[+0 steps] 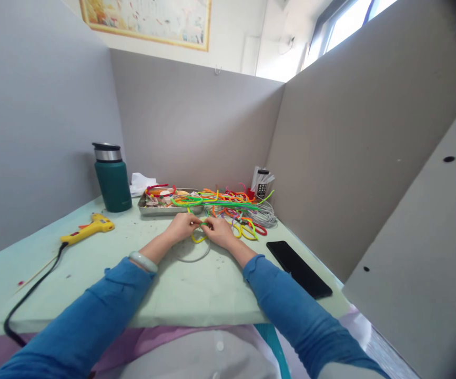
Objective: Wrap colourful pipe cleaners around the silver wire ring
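Observation:
My left hand (pixel 182 227) and my right hand (pixel 220 232) meet over the middle of the table. Both are closed in a pinch on a small green pipe cleaner (pixel 203 225) between their fingertips. Below them a thin grey wire hoop (pixel 194 260) curves over the tabletop, its upper part hidden by the hands. A yellow pipe cleaner (pixel 199 240) bends down within the hoop. Whether it joins the green one, I cannot tell. Just beyond my fingers lies a tangled pile of coloured pipe cleaners (pixel 228 203).
A metal tray (pixel 160 211) of small pieces stands behind my left hand. A yellow glue gun (pixel 89 230) with a black cord and a green bottle (pixel 113 184) are at left. At right are a black phone (pixel 299 268) and coiled grey wire (pixel 265 216). Grey partitions (pixel 196 126) enclose the table.

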Demonstrator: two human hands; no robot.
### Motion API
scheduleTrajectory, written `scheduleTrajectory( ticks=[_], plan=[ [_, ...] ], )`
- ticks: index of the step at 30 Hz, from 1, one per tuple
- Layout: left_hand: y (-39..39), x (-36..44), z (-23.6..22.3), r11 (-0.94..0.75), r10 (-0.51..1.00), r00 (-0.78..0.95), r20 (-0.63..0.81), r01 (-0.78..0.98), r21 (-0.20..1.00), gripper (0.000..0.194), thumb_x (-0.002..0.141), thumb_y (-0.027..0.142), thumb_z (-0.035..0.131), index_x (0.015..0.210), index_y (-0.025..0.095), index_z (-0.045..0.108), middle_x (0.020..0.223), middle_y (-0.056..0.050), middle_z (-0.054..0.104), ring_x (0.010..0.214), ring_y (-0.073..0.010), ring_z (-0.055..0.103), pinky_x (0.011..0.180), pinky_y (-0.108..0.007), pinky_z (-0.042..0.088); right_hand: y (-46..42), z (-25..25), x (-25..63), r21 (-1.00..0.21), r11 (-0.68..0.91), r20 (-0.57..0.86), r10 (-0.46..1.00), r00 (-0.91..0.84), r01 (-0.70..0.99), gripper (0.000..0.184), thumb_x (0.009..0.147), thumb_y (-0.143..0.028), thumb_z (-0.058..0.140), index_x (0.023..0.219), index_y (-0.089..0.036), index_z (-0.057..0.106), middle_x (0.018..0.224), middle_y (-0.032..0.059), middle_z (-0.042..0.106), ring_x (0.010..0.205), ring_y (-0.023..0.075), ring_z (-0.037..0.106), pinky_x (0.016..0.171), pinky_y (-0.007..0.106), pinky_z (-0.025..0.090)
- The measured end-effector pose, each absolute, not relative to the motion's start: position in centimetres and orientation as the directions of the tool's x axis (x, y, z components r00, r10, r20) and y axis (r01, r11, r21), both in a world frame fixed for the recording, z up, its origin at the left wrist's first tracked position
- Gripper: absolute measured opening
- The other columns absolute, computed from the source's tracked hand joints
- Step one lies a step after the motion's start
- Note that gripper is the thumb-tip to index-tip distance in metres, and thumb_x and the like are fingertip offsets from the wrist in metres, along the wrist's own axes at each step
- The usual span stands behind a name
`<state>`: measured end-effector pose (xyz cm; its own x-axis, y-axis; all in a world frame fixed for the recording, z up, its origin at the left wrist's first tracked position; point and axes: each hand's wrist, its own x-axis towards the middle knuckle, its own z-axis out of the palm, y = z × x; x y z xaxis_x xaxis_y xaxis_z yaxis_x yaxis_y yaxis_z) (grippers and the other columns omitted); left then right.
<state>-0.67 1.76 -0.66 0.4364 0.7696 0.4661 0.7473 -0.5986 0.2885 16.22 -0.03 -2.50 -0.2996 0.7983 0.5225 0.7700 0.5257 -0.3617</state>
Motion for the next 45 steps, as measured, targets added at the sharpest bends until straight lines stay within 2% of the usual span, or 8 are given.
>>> scheduleTrajectory(
  ticks=[9,16,23,29,33,40,45],
  plan=[
    [1.59,-0.66,-0.50,-0.594,0.776,0.442,0.450,0.752,0.286,0.028,0.072,0.023,0.051,0.091,0.017,0.071,0.084,-0.007,0.069,0.070,-0.0167,0.059,0.066,-0.024,0.042,-0.05,-2.56,16.22,-0.338,0.525,0.530,0.792,-0.303,0.781,0.024,0.081,-0.036,0.045,0.086,-0.022,0.065,0.073,0.0004,0.064,0.065,0.0121,0.053,0.056,0.021,0.030],
    [1.59,-0.72,-0.59,-0.601,0.769,0.452,0.452,0.752,0.270,0.028,0.073,0.023,0.050,0.091,0.018,0.071,0.083,-0.007,0.069,0.071,-0.0156,0.058,0.066,-0.023,0.041,0.11,-2.27,16.07,-0.265,0.551,0.560,0.756,-0.339,0.792,0.021,0.079,-0.032,0.049,0.079,-0.018,0.065,0.077,0.0029,0.063,0.073,0.0135,0.052,0.063,0.021,0.032],
    [1.62,-0.73,-0.68,-0.610,0.760,0.435,0.483,0.734,0.300,0.029,0.073,0.021,0.050,0.093,0.018,0.069,0.085,-0.007,0.069,0.073,-0.0153,0.058,0.067,-0.022,0.041,-0.05,-2.26,16.21,-0.332,0.535,0.525,0.789,-0.319,0.777,0.023,0.081,-0.034,0.046,0.084,-0.020,0.064,0.078,0.0014,0.064,0.068,0.0121,0.053,0.057,0.021,0.030],
    [1.17,-0.65,-0.54,-0.605,0.766,0.393,0.508,0.707,0.366,0.025,0.072,0.021,0.049,0.091,0.017,0.065,0.078,-0.003,0.068,0.064,-0.0122,0.058,0.060,-0.020,0.040,-0.11,-2.24,16.20,-0.353,0.536,0.538,0.787,-0.302,0.767,0.024,0.081,-0.036,0.046,0.085,-0.021,0.064,0.077,0.0006,0.065,0.066,0.0120,0.054,0.057,0.021,0.031],
    [1.19,-0.65,-0.57,-0.589,0.774,0.379,0.507,0.724,0.358,0.021,0.071,0.022,0.050,0.083,0.017,0.066,0.076,-0.004,0.068,0.064,-0.0131,0.057,0.059,-0.021,0.040,-0.12,-2.27,16.16,-0.356,0.521,0.534,0.795,-0.289,0.776,0.025,0.082,-0.037,0.045,0.083,-0.021,0.064,0.075,0.0007,0.065,0.065,0.0120,0.054,0.057,0.021,0.031],
    [1.06,-0.59,-0.49,-0.597,0.769,0.371,0.521,0.709,0.375,0.021,0.071,0.020,0.050,0.086,0.017,0.064,0.076,-0.002,0.067,0.065,-0.0123,0.057,0.060,-0.021,0.040,-0.15,-2.23,16.11,-0.360,0.516,0.537,0.796,-0.280,0.777,0.024,0.081,-0.036,0.046,0.083,-0.021,0.064,0.074,0.0007,0.065,0.065,0.0122,0.054,0.056,0.021,0.031],
    [0.89,-0.60,-0.38,-0.591,0.769,0.369,0.521,0.722,0.360,0.016,0.070,0.020,0.051,0.079,0.017,0.064,0.073,-0.002,0.067,0.063,-0.0117,0.057,0.059,-0.021,0.039,-0.01,-2.38,16.16,-0.352,0.523,0.538,0.792,-0.289,0.776,0.024,0.082,-0.036,0.045,0.083,-0.021,0.063,0.073,0.0010,0.064,0.064,0.0122,0.053,0.056,0.021,0.031]
  ],
)
